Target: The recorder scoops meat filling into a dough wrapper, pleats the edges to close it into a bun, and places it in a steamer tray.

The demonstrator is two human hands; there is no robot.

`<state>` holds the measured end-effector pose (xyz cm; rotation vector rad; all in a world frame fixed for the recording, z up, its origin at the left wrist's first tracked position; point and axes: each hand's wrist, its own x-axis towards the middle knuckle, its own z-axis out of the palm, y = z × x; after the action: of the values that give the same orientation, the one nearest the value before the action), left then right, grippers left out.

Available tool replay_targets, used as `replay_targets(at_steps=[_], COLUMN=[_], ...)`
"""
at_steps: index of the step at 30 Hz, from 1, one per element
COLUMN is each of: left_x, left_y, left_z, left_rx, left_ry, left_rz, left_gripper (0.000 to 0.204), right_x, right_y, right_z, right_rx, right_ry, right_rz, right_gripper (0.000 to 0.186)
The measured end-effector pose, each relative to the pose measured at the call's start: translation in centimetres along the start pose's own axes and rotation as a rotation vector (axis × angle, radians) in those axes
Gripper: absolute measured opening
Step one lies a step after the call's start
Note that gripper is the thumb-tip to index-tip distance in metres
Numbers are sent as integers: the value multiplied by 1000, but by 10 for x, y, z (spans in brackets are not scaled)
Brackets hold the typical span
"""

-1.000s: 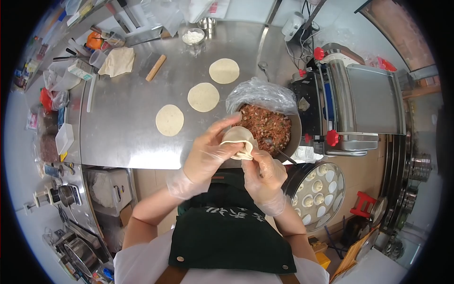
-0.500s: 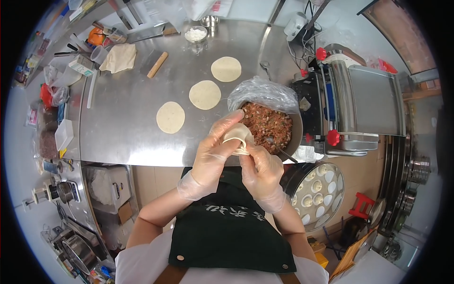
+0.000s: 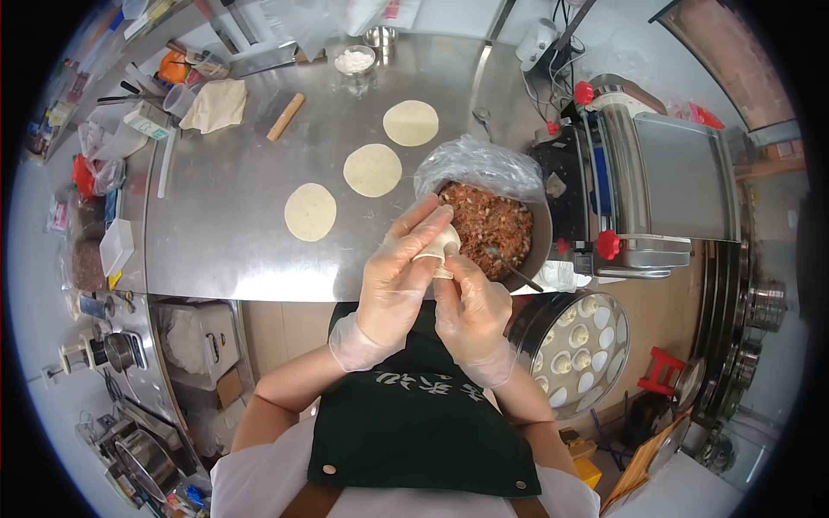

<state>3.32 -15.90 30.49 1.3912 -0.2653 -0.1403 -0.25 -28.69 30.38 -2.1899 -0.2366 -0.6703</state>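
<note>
Between my two gloved hands, in front of the filling bowl, is a small bun of white dough (image 3: 446, 245) with a gathered edge. My left hand (image 3: 393, 281) cups its left side, fingers wrapped around it. With thumb and forefinger, my right hand (image 3: 472, 306) pinches the dough's edge on the near side. Any filling inside is hidden. Just beyond stands a bowl (image 3: 542, 231) of chopped meat filling (image 3: 494, 226), a spoon handle (image 3: 525, 281) sticking out and clear plastic film (image 3: 477, 168) over its far rim. Three round dough wrappers (image 3: 311, 212) lie flat in a diagonal row.
A rolling pin (image 3: 286, 116), a cloth (image 3: 214, 106) and a small bowl of white stuff (image 3: 354, 62) are on the steel table (image 3: 224, 207). At right stands a dough-rolling machine (image 3: 656, 177). Below it, a round tray (image 3: 626, 328) holds several buns.
The dough's opening has narrowed into a gathered edge. My left fingers have closed further over it, and my right hand has shifted slightly left.
</note>
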Motion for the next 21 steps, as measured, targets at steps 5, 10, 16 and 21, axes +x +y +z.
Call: replay_targets(at_steps=[5,10,16,21], left_x=[2,-2,0,-1], left_y=[3,1,1,3], left_z=[-3,-7,-12,-16], left_rx=[219,22,85,-60], left_ry=[-45,-66,-73,-68], left_rz=[93,116,56,66], left_gripper=[45,46,42,42], right_x=[2,1,3,6], right_y=[-4,-4,-11,-6], right_z=[2,-3,-1,-3], right_rx=[10,56,84,2], right_ry=[31,-26,-20,-57], right_rz=[19,-44,92,-86], right_gripper=[26,27,26,28])
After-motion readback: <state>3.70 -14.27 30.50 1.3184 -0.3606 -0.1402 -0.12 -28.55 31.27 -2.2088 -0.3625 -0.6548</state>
